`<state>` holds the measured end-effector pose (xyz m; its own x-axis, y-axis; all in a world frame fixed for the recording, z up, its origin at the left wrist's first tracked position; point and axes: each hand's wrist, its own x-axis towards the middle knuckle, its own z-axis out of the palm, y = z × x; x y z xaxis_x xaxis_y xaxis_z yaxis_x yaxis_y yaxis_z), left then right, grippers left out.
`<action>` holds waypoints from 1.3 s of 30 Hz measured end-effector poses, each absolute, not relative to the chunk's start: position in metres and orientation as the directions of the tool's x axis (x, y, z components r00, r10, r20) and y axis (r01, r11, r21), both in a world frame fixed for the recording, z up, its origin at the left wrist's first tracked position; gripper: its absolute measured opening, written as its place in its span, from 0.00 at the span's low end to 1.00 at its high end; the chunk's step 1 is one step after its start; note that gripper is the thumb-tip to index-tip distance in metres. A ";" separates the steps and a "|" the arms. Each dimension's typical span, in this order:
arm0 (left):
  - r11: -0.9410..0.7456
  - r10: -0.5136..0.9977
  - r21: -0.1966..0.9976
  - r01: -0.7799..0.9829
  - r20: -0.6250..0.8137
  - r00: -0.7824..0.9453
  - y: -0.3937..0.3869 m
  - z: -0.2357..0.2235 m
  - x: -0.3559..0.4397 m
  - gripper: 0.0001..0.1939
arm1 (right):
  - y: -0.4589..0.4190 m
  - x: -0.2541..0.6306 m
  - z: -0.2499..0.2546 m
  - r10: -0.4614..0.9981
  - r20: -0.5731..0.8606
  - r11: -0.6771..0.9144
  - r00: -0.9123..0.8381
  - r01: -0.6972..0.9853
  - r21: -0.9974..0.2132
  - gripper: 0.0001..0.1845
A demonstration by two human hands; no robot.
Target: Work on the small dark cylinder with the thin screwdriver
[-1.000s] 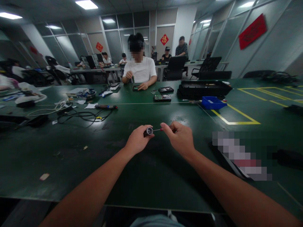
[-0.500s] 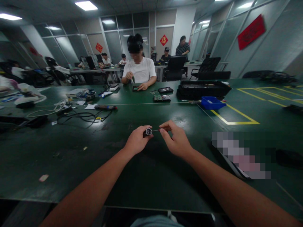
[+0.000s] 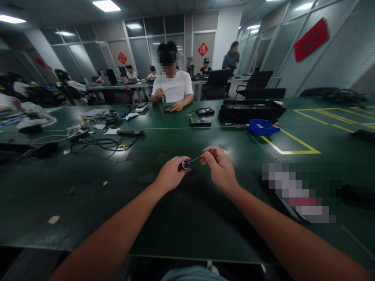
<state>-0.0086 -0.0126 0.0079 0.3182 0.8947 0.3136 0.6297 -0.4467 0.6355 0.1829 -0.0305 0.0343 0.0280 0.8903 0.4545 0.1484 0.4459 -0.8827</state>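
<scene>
My left hand (image 3: 170,173) is closed around a short dark cylinder (image 3: 184,164), its round, silver-rimmed end turned toward me. Pinched in my right hand (image 3: 220,168) is what looks like a thin screwdriver (image 3: 194,159), with a slim metal shaft and a red part at the fingers. The shaft points left, its tip at the cylinder's upper right edge; whether it goes in or only touches I cannot tell. Both hands are above the green table (image 3: 175,230).
Across the table a person in a white shirt (image 3: 175,84) works on a small circuit board. Hard drives (image 3: 200,121), a black case (image 3: 252,111) and a blue tray (image 3: 263,127) lie ahead. An electric screwdriver (image 3: 131,132) and cables (image 3: 102,145) are at left, a blurred-out object (image 3: 295,193) at right.
My right hand has turned and lifted slightly to the right, so the shaft now slants upward and shows more of its length. The cylinder has barely shifted.
</scene>
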 end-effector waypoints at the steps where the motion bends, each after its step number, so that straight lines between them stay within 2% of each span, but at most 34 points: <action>1: -0.462 0.887 0.635 0.619 0.319 0.334 -0.013 0.008 -0.008 0.20 | -0.027 0.184 0.033 0.900 0.433 0.426 0.052 0.115 -0.898 0.11; 5: -0.496 0.868 0.622 0.606 0.342 0.361 -0.014 0.010 -0.008 0.19 | -0.014 0.188 0.027 0.949 0.286 0.293 0.129 -0.036 -0.955 0.16; 7: -0.478 0.879 0.621 0.622 0.329 0.346 -0.013 0.011 -0.008 0.19 | -0.012 0.190 0.026 0.952 0.258 0.270 0.161 -0.054 -0.961 0.16; 12: -0.434 0.901 0.640 0.634 0.315 0.298 -0.013 0.009 -0.007 0.19 | -0.020 0.187 0.032 0.898 0.398 0.390 0.190 0.076 -0.917 0.13; 17: -0.433 0.901 0.646 0.628 0.308 0.304 -0.014 0.010 -0.007 0.19 | -0.029 0.182 0.035 0.885 0.453 0.429 0.108 0.189 -0.883 0.11; 23: -0.426 0.905 0.660 0.619 0.324 0.277 -0.013 0.009 -0.007 0.19 | -0.033 0.182 0.035 0.863 0.498 0.454 0.090 0.297 -0.840 0.11; 29: -0.426 0.905 0.658 0.621 0.326 0.274 -0.012 0.008 -0.007 0.19 | -0.037 0.183 0.042 0.860 0.499 0.414 0.108 0.423 -0.806 0.13; 34: -0.421 0.907 0.661 0.621 0.321 0.273 -0.011 0.007 -0.008 0.19 | -0.038 0.184 0.044 0.828 0.551 0.387 0.100 0.610 -0.692 0.21; 39: -0.423 0.906 0.650 0.631 0.315 0.283 -0.010 0.004 -0.009 0.19 | -0.038 0.185 0.041 0.807 0.589 0.424 0.055 0.640 -0.640 0.21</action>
<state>-0.0093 -0.0100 0.0036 0.2834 0.9059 0.3148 0.6310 -0.4233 0.6501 0.1845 -0.0384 0.0415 0.0549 0.8066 0.5886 0.6404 0.4238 -0.6405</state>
